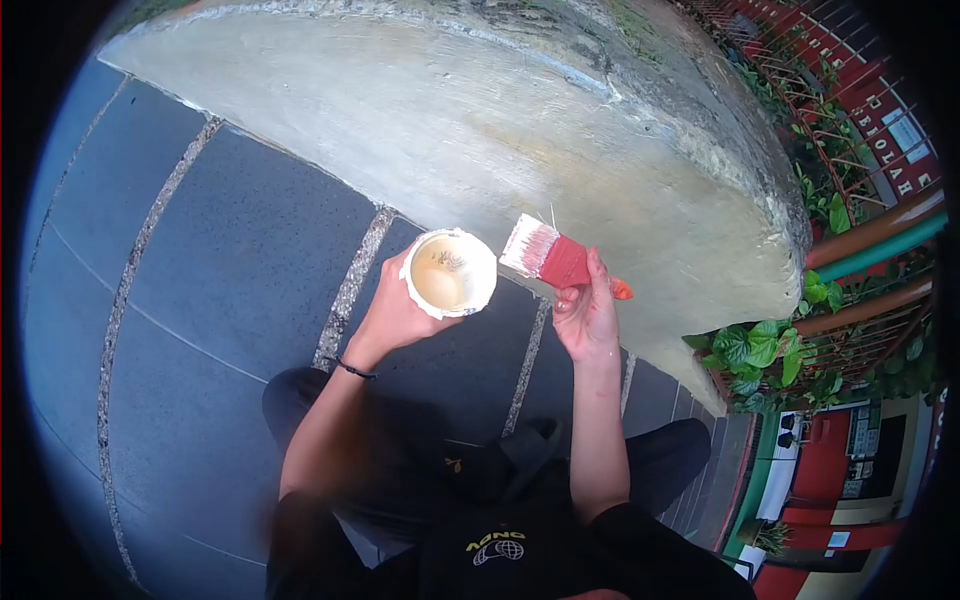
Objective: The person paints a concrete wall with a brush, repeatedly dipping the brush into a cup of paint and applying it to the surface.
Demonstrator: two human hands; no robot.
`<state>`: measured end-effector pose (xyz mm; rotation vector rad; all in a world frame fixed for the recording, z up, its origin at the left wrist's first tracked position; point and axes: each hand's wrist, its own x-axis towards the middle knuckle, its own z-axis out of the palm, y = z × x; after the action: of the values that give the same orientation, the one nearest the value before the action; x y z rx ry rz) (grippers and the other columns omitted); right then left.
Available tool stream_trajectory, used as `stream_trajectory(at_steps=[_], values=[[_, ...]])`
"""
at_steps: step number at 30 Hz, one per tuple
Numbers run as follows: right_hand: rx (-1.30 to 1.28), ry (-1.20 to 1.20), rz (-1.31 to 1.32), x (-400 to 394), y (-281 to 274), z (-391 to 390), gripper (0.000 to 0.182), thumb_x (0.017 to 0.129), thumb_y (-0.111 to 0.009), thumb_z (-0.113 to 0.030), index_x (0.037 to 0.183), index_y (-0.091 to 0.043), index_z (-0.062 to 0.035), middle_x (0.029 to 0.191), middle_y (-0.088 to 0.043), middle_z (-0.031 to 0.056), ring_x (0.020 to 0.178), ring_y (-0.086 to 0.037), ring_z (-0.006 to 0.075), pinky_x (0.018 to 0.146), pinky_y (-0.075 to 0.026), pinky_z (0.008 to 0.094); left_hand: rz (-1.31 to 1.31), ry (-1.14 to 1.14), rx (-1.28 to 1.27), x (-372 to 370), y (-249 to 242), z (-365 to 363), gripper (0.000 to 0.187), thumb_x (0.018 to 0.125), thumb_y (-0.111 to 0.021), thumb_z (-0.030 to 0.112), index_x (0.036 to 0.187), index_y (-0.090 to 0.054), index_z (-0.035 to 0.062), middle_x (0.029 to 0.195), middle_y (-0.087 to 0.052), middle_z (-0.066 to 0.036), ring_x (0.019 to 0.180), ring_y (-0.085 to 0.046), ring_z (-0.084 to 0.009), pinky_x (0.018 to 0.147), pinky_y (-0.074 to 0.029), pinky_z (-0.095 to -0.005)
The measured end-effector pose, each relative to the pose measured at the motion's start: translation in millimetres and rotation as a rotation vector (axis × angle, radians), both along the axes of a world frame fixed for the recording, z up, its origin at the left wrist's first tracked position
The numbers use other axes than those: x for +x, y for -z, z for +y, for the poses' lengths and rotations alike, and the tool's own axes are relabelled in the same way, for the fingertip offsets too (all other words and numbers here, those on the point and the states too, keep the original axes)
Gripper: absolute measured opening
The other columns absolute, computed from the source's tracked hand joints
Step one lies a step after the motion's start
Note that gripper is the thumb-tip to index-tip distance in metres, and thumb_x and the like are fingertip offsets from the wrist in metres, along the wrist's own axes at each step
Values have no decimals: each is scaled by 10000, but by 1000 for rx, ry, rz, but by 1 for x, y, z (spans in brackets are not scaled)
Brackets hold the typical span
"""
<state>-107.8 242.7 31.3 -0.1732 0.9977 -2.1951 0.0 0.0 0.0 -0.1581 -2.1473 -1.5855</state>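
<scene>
My left hand (385,310) is wrapped round a white paint tub (481,268), with its mouth turned toward me. Cream-coloured paint coats the inside, and dark specks show on the far inner wall. In my right hand (588,318) is a paintbrush (563,262) with a red ferrule and an orange handle. Its bristles are caked in white paint and point left toward the tub, a small gap away from it. Both hands are in front of a low curved wall (640,190), whose face is pale and partly stained yellowish. The brush appears apart from the wall.
Dark grey floor tiles (250,230) with pebbled strips (150,230) run up to the wall's base. My crossed legs (660,460) are below my hands. Green leafy plants (755,350), pipes (880,250) and a red building front (830,460) stand at the right.
</scene>
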Motion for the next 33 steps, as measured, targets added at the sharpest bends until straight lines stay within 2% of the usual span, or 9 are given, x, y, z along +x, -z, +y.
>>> stream_trajectory(at_steps=[2, 5, 10, 12, 17, 21, 24, 31, 33], values=[[-8, 313, 46, 13, -5, -10, 332, 976, -579, -416, 1043, -584, -92, 890, -669, 41, 751, -632, 119, 611, -549, 316, 32, -80, 40, -3, 5, -3, 639, 596, -859, 138, 1164, -605, -11, 1092, -688, -140, 995, -684, -263, 890, -525, -354], [-37, 631, 253, 29, -23, -24, 320, 978, -566, -444, 1052, -585, -133, 1010, -646, 26, 780, -585, 99, 653, -541, 282, -1, -136, 47, 3, -7, -12, 611, 598, -857, 115, 1143, -615, -19, 1050, -700, -134, 960, -691, -232, 857, -532, -341], [389, 1401, 497, 8, -17, -17, 414, 1012, -529, -368, 1182, -536, 9, 1025, -638, 105, 785, -605, 165, 659, -535, 281, 11, -118, 79, -4, 4, -12, 476, 648, -879, 93, 1051, -651, -14, 972, -714, -87, 883, -682, -164, 812, -535, -318], [375, 1632, 814, -9, 1, -13, 306, 988, -586, -153, 1199, -551, 66, 977, -658, 141, 768, -649, 188, 649, -539, 343, 6, -112, 80, -3, 6, -18, 505, 650, -880, 94, 1078, -635, -14, 991, -706, -89, 899, -675, -166, 821, -531, -320], [815, 1402, 1066, -5, -6, -73, 361, 873, -675, -21, 1203, -588, 97, 1008, -668, 198, 828, -674, 245, 704, -552, 372, 21, -207, 148, -4, 5, -25, 588, 660, -881, 101, 1157, -587, -10, 1050, -666, -85, 946, -640, -170, 857, -511, -327], [581, 1206, 1555, -6, -13, -141, 404, 789, -708, 17, 1174, -609, 94, 934, -659, 193, 739, -667, 300, 647, -547, 371, 57, -315, 164, -5, 5, -30, 533, 661, -876, 76, 1113, -612, -24, 1010, -686, -82, 907, -652, -158, 837, -515, -310], [602, 1038, 1543, -3, -28, -124, 388, 800, -692, 22, 1171, -607, 100, 883, -664, 175, 725, -669, 288, 655, -545, 366, 45, -329, 164, -3, 9, -31, 584, 662, -880, 89, 1155, -587, -25, 1044, -670, -96, 936, -640, -174, 865, -506, -318], [978, 1567, 1641, -52, -54, 72, 270, 848, -670, -2, 1103, -661, 89, 770, -638, 143, 612, -606, 213, 542, -476, 318, 10, -289, 157, -6, 17, -32, 693, 658, -883, 96, 1243, -529, -17, 1128, -630, -109, 1018, -612, -193, 913, -484, -331], [1097, 1766, 1206, -41, -61, 95, 250, 911, -640, -42, 1122, -658, 91, 869, -675, 136, 710, -632, 162, 614, -503, 293, 17, -278, 143, -7, 19, -30, 699, 657, -882, 91, 1249, -524, -14, 1132, -627, -107, 1022, -609, -194, 916, -481, -332]])
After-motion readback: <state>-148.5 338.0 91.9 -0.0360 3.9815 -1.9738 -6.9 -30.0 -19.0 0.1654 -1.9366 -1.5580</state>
